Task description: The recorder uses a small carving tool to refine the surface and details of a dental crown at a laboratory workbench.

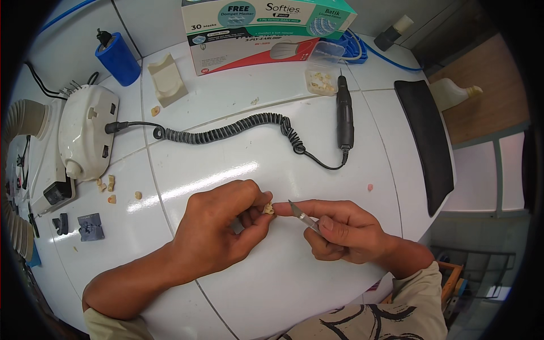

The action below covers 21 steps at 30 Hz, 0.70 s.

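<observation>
White and glossy, the rounded tabletop [238, 170] is crossed by thin seams and catches a streak of light. Just above it, the left hand [218, 229] has its fingers closed around a small, lumpy cream-coloured piece [268, 209], pinched at the fingertips — its exact shape is too small to make out. The right hand [340, 229] grips a slim metal knife [300, 215], the pointed blade nearly touching that piece; most of the handle is hidden inside the fist.

Farther back lies a dark cylindrical handpiece [344, 113], joined by a coiled grey cord [226, 130] to a smooth white control box [85, 136]. A clear plastic box [321, 81] holds several pale bits like the pinched one, and a few more lie loose near the control box. Behind stand a cardboard mask box [255, 34] and a blue cylinder [118, 58]. A ribbed hose [22, 119] is cut off at the left rim.
</observation>
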Each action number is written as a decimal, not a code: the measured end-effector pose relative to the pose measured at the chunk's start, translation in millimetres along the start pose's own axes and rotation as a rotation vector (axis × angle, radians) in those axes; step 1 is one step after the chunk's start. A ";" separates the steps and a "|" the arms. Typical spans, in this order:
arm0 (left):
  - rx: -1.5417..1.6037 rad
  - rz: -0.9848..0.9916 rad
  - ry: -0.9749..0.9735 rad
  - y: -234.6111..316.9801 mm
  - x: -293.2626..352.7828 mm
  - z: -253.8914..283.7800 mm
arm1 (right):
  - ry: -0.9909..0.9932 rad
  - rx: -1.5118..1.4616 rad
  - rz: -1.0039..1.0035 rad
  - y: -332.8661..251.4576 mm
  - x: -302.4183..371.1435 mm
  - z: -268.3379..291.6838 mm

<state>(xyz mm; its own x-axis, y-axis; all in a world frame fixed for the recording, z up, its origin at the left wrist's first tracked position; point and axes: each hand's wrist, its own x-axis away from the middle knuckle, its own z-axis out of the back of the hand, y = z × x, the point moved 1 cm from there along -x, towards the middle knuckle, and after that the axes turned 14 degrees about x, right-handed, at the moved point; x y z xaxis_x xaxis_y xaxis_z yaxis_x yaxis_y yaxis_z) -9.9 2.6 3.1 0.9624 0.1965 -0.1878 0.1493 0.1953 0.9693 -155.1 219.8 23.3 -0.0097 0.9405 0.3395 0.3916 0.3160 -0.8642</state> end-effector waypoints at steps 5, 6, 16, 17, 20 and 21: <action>0.021 0.055 -0.025 8.2 -0.3 1.4 | 0.206 0.461 0.206 1.3 3.8 8.7; 0.010 0.086 -0.047 8.9 -0.4 1.6 | 0.344 0.813 0.333 2.0 4.1 12.7; -0.026 0.089 -0.117 7.7 -1.0 3.8 | 0.460 1.498 0.557 4.2 0.2 17.6; -0.024 0.095 -0.114 8.4 -1.2 4.0 | 0.455 1.495 0.554 4.7 -0.2 17.6; -0.022 0.096 -0.113 8.4 -1.6 4.2 | 0.461 1.508 0.567 6.3 -0.7 17.2; -0.020 0.094 -0.118 7.5 -1.6 4.3 | 0.465 1.515 0.564 6.1 -0.8 17.1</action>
<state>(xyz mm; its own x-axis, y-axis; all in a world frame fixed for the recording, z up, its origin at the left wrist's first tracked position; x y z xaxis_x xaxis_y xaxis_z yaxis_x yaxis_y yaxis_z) -9.4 -0.4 11.3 0.9921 0.1004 -0.0747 0.0534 0.2008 0.9782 -168.4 223.1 11.4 0.1751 0.9434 -0.2815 -0.9280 0.0628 -0.3671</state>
